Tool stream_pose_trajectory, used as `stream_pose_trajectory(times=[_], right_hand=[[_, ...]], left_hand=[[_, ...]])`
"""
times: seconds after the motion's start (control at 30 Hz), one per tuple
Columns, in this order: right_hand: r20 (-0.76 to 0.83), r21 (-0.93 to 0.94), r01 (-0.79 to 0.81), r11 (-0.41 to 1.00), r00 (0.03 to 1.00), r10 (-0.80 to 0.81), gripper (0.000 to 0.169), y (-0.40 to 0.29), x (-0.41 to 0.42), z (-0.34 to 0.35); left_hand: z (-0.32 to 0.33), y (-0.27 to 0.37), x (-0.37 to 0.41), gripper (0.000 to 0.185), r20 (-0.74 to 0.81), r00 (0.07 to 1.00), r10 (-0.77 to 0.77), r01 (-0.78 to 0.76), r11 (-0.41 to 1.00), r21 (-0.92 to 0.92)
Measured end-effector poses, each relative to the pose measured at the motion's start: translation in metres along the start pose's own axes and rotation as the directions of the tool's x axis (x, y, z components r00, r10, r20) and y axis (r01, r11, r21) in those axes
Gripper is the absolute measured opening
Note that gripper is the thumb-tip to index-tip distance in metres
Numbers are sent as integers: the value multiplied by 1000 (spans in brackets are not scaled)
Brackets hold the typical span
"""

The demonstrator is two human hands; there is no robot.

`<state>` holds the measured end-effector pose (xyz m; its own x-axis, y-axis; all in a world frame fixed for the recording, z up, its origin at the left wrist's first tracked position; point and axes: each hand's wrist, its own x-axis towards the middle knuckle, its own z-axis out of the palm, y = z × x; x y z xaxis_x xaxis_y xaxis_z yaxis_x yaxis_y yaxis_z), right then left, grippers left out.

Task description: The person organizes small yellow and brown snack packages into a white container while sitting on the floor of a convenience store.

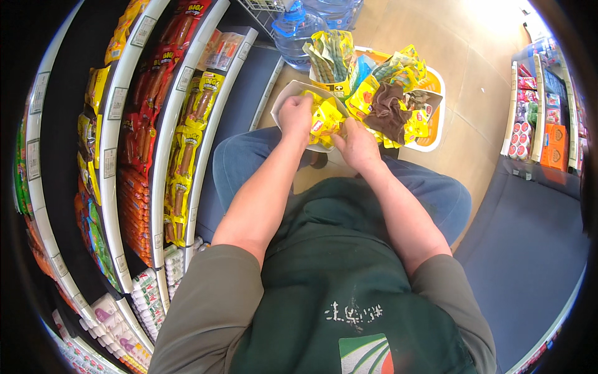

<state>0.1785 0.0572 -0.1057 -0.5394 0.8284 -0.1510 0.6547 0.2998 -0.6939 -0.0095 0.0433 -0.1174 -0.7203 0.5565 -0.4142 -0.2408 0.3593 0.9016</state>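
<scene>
A white open carton is between my knees, with several yellow snack packets inside it. My left hand reaches over the carton's left side, its fingers curled down among the packets; their tips are hidden. At the carton's right edge, the thumb and forefinger of my right hand pinch the corner of a yellow packet. Just beyond stands a yellow display box filled with upright packets. To its right, an orange and white plastic basket holds more yellow packets and a crumpled brown cloth or bag.
Shelves on the left carry red sausage packs and yellow sausage packs, behind white price-label rails. Large blue-tinted water bottles stand ahead beside a wire rack. Another shelf unit rises on the right above a dark base.
</scene>
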Motion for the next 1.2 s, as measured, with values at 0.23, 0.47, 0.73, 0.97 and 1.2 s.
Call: stream_pose_trajectory(times=[0.23, 0.47, 0.73, 0.97, 1.2], right_hand=[[41, 7, -62, 998, 997, 62, 36, -2, -18, -18], [34, 72, -174, 982, 985, 172, 38, 9, -29, -9], [386, 519, -489, 701, 866, 318, 35, -20, -44, 16], [604, 756, -637, 150, 768, 213, 41, -35, -52, 37], [612, 765, -630, 134, 776, 150, 50, -37, -49, 42]], left_hand=[[3, 9, -44, 43, 78, 961, 265, -275, 894, 353], [8, 39, -76, 65, 420, 789, 449, -614, 590, 524], [-22, 49, -58, 61, 753, 557, 351, -829, 286, 481], [-33, 60, -36, 56, 908, 386, 164, -919, 155, 363], [-34, 68, -22, 50, 887, 454, 88, -884, 167, 436]])
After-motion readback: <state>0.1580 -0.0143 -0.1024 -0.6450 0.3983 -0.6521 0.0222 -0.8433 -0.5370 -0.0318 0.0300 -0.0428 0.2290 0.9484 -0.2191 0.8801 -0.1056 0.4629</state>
